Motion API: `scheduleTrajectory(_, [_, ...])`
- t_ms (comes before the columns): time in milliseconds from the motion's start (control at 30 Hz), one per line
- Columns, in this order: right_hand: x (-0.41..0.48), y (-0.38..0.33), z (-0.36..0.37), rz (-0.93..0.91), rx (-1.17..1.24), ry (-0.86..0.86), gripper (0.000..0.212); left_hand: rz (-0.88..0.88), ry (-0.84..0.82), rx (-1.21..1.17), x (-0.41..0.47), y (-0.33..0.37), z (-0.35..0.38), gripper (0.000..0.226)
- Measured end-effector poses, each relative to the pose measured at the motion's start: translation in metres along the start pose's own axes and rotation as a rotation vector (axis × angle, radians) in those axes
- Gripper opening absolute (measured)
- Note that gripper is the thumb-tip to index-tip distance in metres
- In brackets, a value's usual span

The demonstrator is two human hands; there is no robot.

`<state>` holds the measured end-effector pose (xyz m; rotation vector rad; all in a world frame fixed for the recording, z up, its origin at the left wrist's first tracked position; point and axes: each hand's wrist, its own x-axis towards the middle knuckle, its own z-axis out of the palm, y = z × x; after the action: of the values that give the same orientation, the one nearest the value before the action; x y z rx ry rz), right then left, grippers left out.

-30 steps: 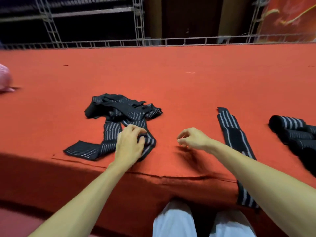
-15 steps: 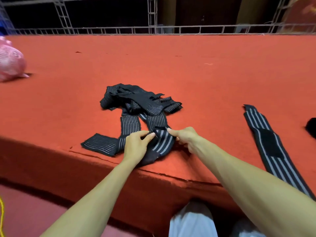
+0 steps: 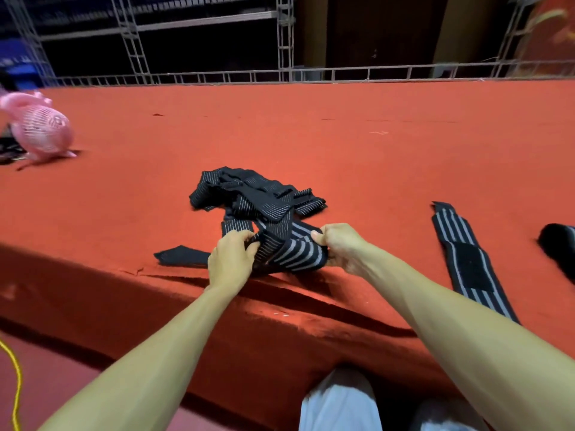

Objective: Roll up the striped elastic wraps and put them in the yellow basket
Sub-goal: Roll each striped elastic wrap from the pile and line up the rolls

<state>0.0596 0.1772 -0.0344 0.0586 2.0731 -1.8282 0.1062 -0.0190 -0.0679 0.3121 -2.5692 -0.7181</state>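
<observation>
Both hands meet on one striped elastic wrap (image 3: 292, 253) near the front edge of the red-covered table (image 3: 342, 144). The left hand (image 3: 231, 259) grips the wrap's left side, fingers curled round the fabric with the knuckles up. The right hand (image 3: 339, 247) pinches the right side, thumb on top and the other fingers tucked beneath. Between them the black band with its grey stripes is bunched and folded over itself, raised slightly off the cloth. Its far end runs back into a heap of wraps (image 3: 255, 197) just behind the hands, a loose tangle of black striped bands. From that tangle one dark tail (image 3: 183, 256) lies flat on the table, just left of the left hand.

To the right, well apart from the hands, a flat wrap (image 3: 466, 262) lies stretched out, its near end hanging over the table's front edge. Beyond it, at the right border of the view, sits a rolled wrap (image 3: 560, 247), only partly in view.

A pink fan (image 3: 43, 132) stands at the far left of the table. A metal truss (image 3: 286, 35) rises behind the table's back edge. Below the front edge are white trousers (image 3: 339, 402) and, at the lower left, a yellow cable (image 3: 15, 384).
</observation>
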Motion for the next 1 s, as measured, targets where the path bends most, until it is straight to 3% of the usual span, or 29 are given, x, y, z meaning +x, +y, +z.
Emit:
scheduleTrajectory(133, [-0.009,0.006,0.004,-0.038,-0.015,0.078,0.030,-0.052,-0.286,-0.309,-0.011,-0.004,-0.001,0.019])
scheduleTrajectory(267, [-0.014,0.023,-0.003,-0.004,-0.079,0.176,0.032,0.062,-0.126,-0.226,-0.021,-0.010,-0.007,0.042])
scheduleTrajectory(333, [-0.018,0.027,-0.003,-0.046,-0.400,0.254,0.011,0.075,-0.157,-0.262,-0.023,-0.015,-0.010,0.036])
scheduleTrajectory(400, [-0.017,0.033,-0.003,-0.159,-0.757,0.343,0.028,0.045,-0.221,-0.300,-0.025,-0.019,-0.012,0.033])
scheduleTrajectory(467, [-0.023,0.031,0.001,-0.461,-0.914,0.385,0.027,0.027,-0.283,-0.324,-0.027,-0.024,-0.012,0.036])
scheduleTrajectory(500, [-0.026,0.029,0.004,-0.659,-0.955,0.345,0.019,0.025,-0.319,-0.320,-0.028,-0.026,-0.012,0.035])
scheduleTrajectory(567, [-0.034,0.024,0.010,-0.907,-1.113,0.106,0.016,0.034,-0.376,-0.304,-0.029,-0.030,-0.007,0.029])
scheduleTrajectory(633, [-0.036,0.022,0.017,-0.931,-1.350,-0.109,0.027,0.035,-0.398,-0.363,-0.028,-0.032,-0.002,0.022])
scheduleTrajectory(700, [-0.030,0.027,0.020,-0.915,-1.494,-0.150,0.035,0.041,-0.397,-0.435,-0.028,-0.030,0.001,0.020])
scheduleTrajectory(800, [-0.022,0.034,0.018,-0.946,-1.468,-0.083,0.035,0.081,-0.301,-0.343,-0.023,-0.027,0.011,0.010])
scheduleTrajectory(867, [-0.018,0.036,0.012,-0.952,-1.425,-0.067,0.026,0.019,-0.191,-0.276,-0.019,-0.028,0.015,0.006])
scheduleTrajectory(1000, [-0.016,0.031,-0.001,-0.890,-1.334,-0.204,0.017,-0.138,-0.078,-0.237,-0.009,-0.033,0.014,0.005])
